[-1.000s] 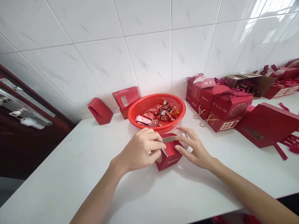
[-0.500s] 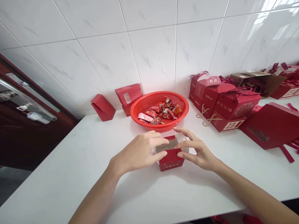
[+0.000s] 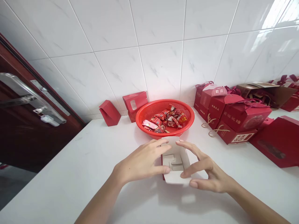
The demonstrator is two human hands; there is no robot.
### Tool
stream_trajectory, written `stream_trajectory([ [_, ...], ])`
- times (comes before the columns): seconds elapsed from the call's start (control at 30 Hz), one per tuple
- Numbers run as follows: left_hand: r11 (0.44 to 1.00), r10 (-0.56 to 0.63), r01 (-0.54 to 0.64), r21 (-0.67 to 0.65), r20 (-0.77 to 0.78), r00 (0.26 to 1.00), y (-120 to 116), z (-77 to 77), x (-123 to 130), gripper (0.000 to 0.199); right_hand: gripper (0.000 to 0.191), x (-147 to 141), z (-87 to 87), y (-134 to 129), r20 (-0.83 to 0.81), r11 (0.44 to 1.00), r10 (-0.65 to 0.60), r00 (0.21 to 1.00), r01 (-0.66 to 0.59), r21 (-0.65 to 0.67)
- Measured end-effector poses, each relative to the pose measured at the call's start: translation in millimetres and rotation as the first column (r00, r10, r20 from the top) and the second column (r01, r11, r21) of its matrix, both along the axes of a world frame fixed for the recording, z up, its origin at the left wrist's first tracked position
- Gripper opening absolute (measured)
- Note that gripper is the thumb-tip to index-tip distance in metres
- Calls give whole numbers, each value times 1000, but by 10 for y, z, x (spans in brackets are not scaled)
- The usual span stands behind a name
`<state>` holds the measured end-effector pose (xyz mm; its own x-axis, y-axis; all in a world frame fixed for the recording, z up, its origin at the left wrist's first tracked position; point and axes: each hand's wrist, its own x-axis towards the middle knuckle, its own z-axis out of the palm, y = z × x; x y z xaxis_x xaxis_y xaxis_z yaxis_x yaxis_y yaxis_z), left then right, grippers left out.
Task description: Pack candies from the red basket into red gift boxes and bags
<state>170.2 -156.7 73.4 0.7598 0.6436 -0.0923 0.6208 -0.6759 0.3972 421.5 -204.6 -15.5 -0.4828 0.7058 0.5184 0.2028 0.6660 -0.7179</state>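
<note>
A small red gift box (image 3: 176, 162) stands on the white table in front of me, its top spread apart so the pale inside and folded bottom flaps show. My left hand (image 3: 144, 160) holds its left side, thumb on the front flap and fingers toward the back. My right hand (image 3: 207, 169) is at the right side, with a finger pressing the inside of the front flap (image 3: 175, 178) and the thumb by its corner. Just behind the box sits a red plastic basket (image 3: 139, 119) with several wrapped candies (image 3: 161, 119) inside.
Two red paper boxes (image 3: 109, 112) (image 3: 135, 102) lean near the tiled wall, left of the basket. Several red gift boxes (image 3: 244, 115) with cords are stacked at right, beside an open brown carton (image 3: 277, 90). A dark door (image 3: 35, 124) stands at far left.
The front and back flaps of the gift box have been folded outward, exposing its inside. My right hand has shifted down to the front flap's right corner. The camera view has tilted slightly upward.
</note>
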Motion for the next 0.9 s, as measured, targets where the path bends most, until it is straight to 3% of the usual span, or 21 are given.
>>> stream_trajectory([
  [0.07, 1000, -8, 8, -15, 8, 1000, -1, 2, -3, 57, 34, -10, -2, -9, -11, 1000, -2, 1000, 2, -8],
  [0.23, 998, 8, -5, -70, 43, 999, 34, 24, -30, 57, 26, -11, -21, -34, 100, 992, -106, 989, 98, 81],
  [0.4, 986, 33, -28, -165, 30, 999, 83, 96, -94, 68, 61, 76, -26, -22, 288, 982, -169, 943, 137, 127],
  [0.63, 929, 105, -89, -359, 27, 994, 230, 43, -254, 82, 100, 164, -115, 53, 420, 972, -229, 878, 228, 55],
  [0.77, 895, 130, -109, -432, 20, 991, 358, -48, -306, 83, 99, 142, -187, 88, 459, 961, -233, 857, 274, -23],
  [0.9, 903, 97, -84, -421, 11, 995, 434, -70, -307, 81, 97, 111, -235, 128, 470, 951, -203, 859, 288, -115],
])
